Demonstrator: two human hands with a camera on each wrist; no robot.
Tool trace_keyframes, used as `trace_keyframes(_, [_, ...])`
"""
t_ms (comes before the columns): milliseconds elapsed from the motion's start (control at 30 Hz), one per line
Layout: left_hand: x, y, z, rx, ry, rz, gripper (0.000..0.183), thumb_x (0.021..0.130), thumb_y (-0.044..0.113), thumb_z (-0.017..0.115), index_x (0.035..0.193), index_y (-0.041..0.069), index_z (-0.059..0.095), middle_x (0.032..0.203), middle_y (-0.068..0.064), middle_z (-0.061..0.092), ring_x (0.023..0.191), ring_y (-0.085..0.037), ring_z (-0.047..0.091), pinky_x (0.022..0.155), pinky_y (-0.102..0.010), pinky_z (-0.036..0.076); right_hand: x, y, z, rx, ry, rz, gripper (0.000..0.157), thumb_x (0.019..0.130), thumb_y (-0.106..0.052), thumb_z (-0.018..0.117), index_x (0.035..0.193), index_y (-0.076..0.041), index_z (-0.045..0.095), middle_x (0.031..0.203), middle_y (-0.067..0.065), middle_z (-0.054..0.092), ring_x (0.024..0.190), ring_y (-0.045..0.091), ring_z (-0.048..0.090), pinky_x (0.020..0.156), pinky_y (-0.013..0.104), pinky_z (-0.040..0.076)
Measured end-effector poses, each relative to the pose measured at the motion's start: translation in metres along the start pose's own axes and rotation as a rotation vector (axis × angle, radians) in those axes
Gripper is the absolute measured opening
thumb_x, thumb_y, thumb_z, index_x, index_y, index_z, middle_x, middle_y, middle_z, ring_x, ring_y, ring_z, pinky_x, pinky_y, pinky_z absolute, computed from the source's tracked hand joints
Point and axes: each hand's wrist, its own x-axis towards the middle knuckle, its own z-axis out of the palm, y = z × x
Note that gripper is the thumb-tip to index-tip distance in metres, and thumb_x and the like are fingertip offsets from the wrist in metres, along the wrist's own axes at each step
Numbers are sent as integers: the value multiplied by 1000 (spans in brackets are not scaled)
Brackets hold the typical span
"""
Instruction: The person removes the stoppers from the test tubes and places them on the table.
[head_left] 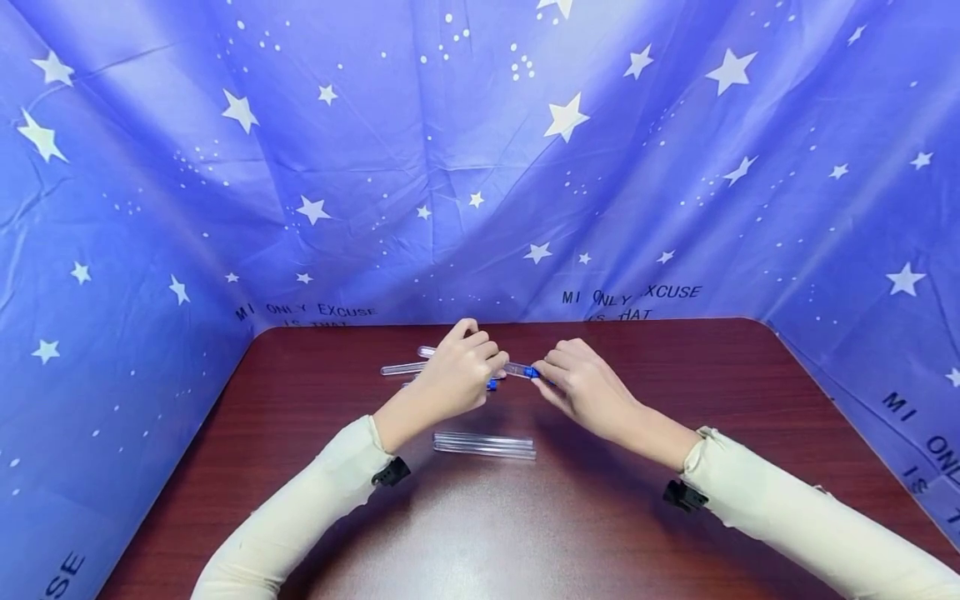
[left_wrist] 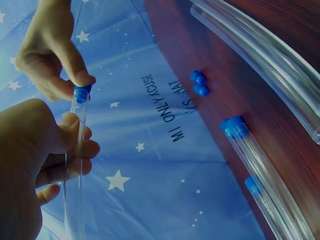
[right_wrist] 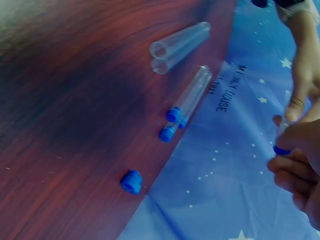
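Note:
My left hand (head_left: 463, 371) grips a clear test tube (left_wrist: 75, 195), fingers wrapped round it below its mouth. At that mouth sits a blue stopper (left_wrist: 81, 95), its narrow part showing inside the glass-clear wall. The thumb and fingers of my right hand (head_left: 588, 385) pinch this stopper from the other side. Both hands are raised over the far part of the table, close together. Under and beside the left hand lie several tubes with blue stoppers (right_wrist: 173, 115), partly hidden by that hand in the head view.
Nearer on the dark red-brown table (head_left: 637, 517) lie uncapped clear tubes (head_left: 483, 446), side by side. Loose blue stoppers (right_wrist: 131, 181) rest in a small cluster near the far edge. A blue star-print cloth (head_left: 450, 167) hangs behind and along both sides.

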Motion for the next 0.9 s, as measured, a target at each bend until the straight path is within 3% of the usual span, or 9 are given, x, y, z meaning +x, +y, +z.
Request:
trace_keyframes(133, [0,2,2,-17,-8,-32,15,87,18,70,73,17,69,64,6,64,64,-15,58,82,-35,43,-5,-3,4,-91,40,-67,11,91,-2,62,93,6,69,77,8,59,73,25,53,71,38,44])
trace_keyframes(367, [-4,2,7,-95,-95,-107,11,88,18,72,77,19,73,66,7,68,64,-13,63,81,-34,42,-7,-5,3,-259,9,-146,23,94,2,46,100,9,67,84,11,60,79,27,56,78,38,47])
trace_keyframes(700, [-8,3,7,-165,-47,-141,5,91,20,74,87,18,74,74,7,68,70,-14,62,85,-36,44,-10,0,4,-483,36,-198,24,91,-4,47,99,1,69,90,11,67,85,28,61,81,42,50])
trace_keyframes(900, [-8,3,4,-222,-82,-162,6,94,22,68,93,16,67,79,5,66,77,-16,63,88,-38,44,-6,4,-2,-535,15,-208,21,95,-6,48,102,-2,67,94,10,67,89,29,61,83,42,50])
